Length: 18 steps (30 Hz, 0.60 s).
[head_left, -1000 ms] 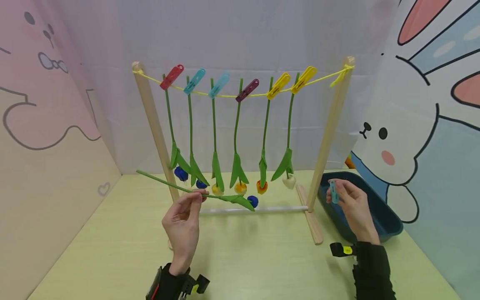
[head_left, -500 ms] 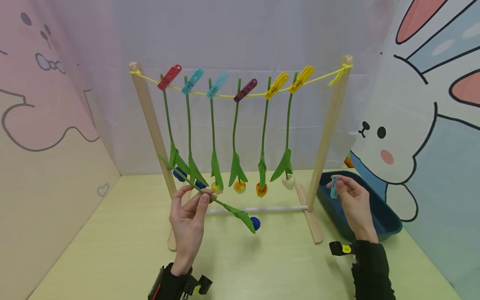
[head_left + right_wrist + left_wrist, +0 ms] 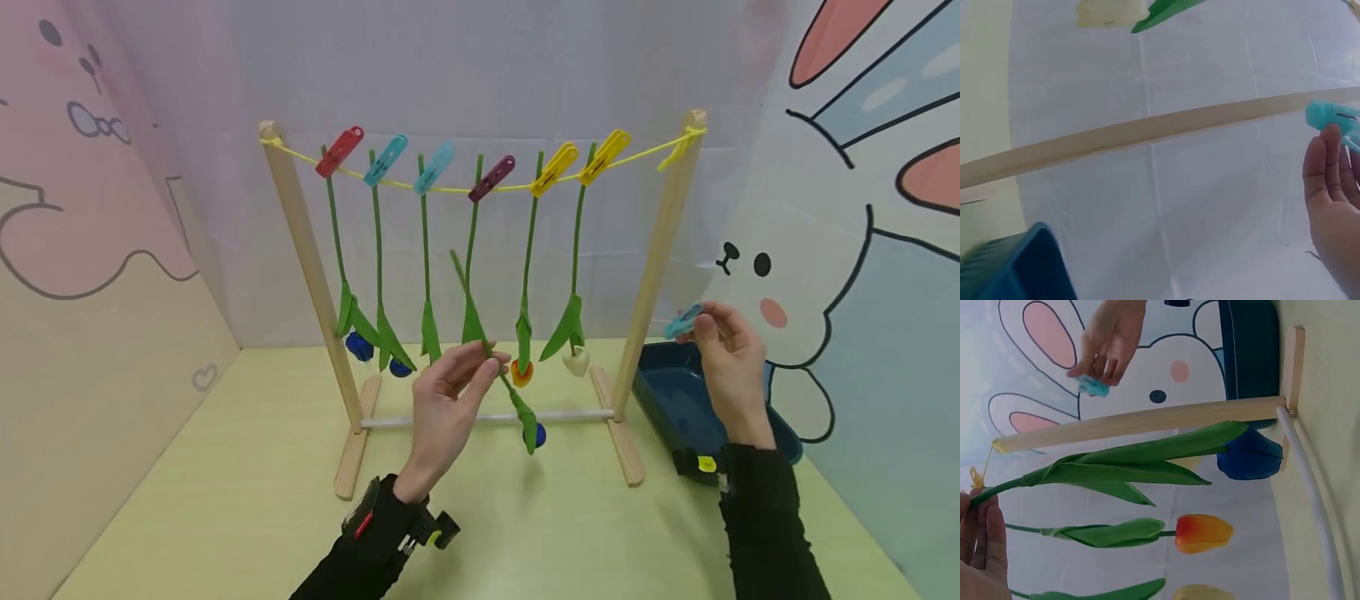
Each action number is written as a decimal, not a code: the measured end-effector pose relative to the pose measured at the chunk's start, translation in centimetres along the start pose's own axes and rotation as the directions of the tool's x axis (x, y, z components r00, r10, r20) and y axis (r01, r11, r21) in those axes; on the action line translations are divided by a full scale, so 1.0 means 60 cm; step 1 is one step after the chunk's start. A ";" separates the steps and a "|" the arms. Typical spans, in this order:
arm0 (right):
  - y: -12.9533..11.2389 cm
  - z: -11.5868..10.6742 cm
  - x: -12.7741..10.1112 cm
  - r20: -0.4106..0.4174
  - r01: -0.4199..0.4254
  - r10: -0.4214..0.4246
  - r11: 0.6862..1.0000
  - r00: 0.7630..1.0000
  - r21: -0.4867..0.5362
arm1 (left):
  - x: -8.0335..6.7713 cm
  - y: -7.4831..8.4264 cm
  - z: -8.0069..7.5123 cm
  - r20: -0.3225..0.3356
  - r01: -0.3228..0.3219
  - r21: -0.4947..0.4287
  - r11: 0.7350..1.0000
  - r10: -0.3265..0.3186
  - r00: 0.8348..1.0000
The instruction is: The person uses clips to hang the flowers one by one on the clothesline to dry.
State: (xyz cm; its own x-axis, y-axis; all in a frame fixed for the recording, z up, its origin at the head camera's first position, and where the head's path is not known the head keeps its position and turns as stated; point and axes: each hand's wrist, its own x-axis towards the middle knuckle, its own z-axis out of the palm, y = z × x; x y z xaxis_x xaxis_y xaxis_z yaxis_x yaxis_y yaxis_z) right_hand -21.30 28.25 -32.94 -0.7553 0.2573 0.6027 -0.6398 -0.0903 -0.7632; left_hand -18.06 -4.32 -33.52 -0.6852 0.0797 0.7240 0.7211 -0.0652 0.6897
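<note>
Left hand (image 3: 450, 387) pinches blue tulip (image 3: 495, 367) mid-stem before the rack (image 3: 660, 242), stem tilted, cut end up-left toward yellow string (image 3: 450, 190), bloom down-right. Right hand (image 3: 723, 350) pinches cyan clip (image 3: 682, 321) beside rack's right post, nearer string's free end.

A rack (image 3: 300, 250) stands on the counter (image 3: 225, 500), before the back wall (image 3: 480, 67). A string (image 3: 450, 190) runs between its two posts, and six pegs (image 3: 492, 178) along it hold six flowers (image 3: 426, 275) hanging heads down. A bin (image 3: 675, 400) sits on the counter just right of the rack. The left hand (image 3: 450, 400) holds a loose flower (image 3: 495, 367) in front of the rack's middle. The right hand (image 3: 723, 350) holds a peg (image 3: 682, 321) above the bin, right of the right post (image 3: 660, 250).
</note>
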 end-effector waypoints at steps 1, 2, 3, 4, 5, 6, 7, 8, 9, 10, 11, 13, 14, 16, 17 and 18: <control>-0.008 0.003 0.008 0.004 0.025 -0.025 1.000 1.000 0.016 | 0.007 0.001 0.007 0.018 0.001 0.005 1.000 -0.001 1.000; -0.016 0.005 0.017 0.010 0.047 -0.047 0.999 0.999 0.022 | 0.013 0.003 0.015 0.033 0.007 0.006 1.000 -0.007 0.999; -0.024 0.007 0.025 0.021 0.069 -0.069 0.997 0.997 0.028 | 0.019 0.004 0.022 0.049 0.015 0.002 1.000 -0.015 0.999; -0.032 0.009 0.034 0.036 0.094 -0.095 0.995 0.995 0.035 | 0.025 0.005 0.029 0.063 0.021 -0.004 1.000 -0.021 0.998; -0.039 0.011 0.042 0.048 0.118 -0.119 0.993 0.992 0.025 | 0.030 0.007 0.037 0.077 0.019 -0.001 1.000 -0.019 0.997; -0.047 0.013 0.050 0.061 0.143 -0.144 0.990 0.988 0.013 | 0.035 0.008 0.044 0.088 0.012 -0.001 1.000 -0.012 0.996; -0.054 0.015 0.057 0.074 0.168 -0.167 0.986 0.983 -0.003 | 0.040 0.009 0.051 0.099 0.007 -0.004 1.000 -0.006 0.995; -0.062 0.017 0.064 0.087 0.181 -0.180 0.983 0.980 -0.003 | 0.045 0.010 0.058 0.111 -0.002 -0.004 1.000 0.003 0.994; -0.069 0.020 0.070 0.098 0.198 -0.198 0.980 0.975 0.003 | 0.049 0.010 0.065 0.122 -0.008 -0.002 1.000 0.008 0.992; -0.076 0.023 0.076 0.107 0.215 -0.215 0.977 0.971 0.006 | 0.053 0.011 0.071 0.131 -0.014 0.000 1.000 0.014 0.991; -0.084 0.026 0.082 0.108 0.229 -0.228 0.973 0.968 0.001 | 0.058 0.011 0.078 0.141 -0.017 -0.001 1.000 0.017 0.990; -0.097 0.033 0.095 0.116 0.259 -0.258 0.966 0.959 0.005 | 0.067 0.012 0.090 0.153 -0.010 0.007 1.000 0.009 0.988; -0.103 0.036 0.102 0.119 0.272 -0.272 0.962 0.955 0.011 | 0.071 0.012 0.096 0.157 -0.006 0.016 1.000 0.004 0.988; -0.115 0.045 0.114 0.122 0.307 -0.302 0.951 0.946 -0.024 | 0.081 0.012 0.106 0.163 -0.002 0.047 0.999 -0.006 0.987; -0.121 0.049 0.121 0.125 0.324 -0.315 0.945 0.941 -0.052 | 0.086 0.013 0.111 0.163 -0.007 0.072 0.997 -0.005 0.987; -0.127 0.053 0.127 0.129 0.332 -0.323 0.942 0.938 -0.053 | 0.091 0.012 0.116 0.159 -0.010 0.104 0.995 -0.006 0.987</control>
State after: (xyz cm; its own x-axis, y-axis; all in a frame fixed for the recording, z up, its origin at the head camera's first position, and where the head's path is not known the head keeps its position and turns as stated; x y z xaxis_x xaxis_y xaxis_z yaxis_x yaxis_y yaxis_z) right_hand -22.64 27.82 -21.80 -0.5196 0.1466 0.8417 -0.8457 0.0518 -0.5311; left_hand -20.54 2.96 -29.16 -0.6647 0.2375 0.7084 0.7349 0.0374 0.6771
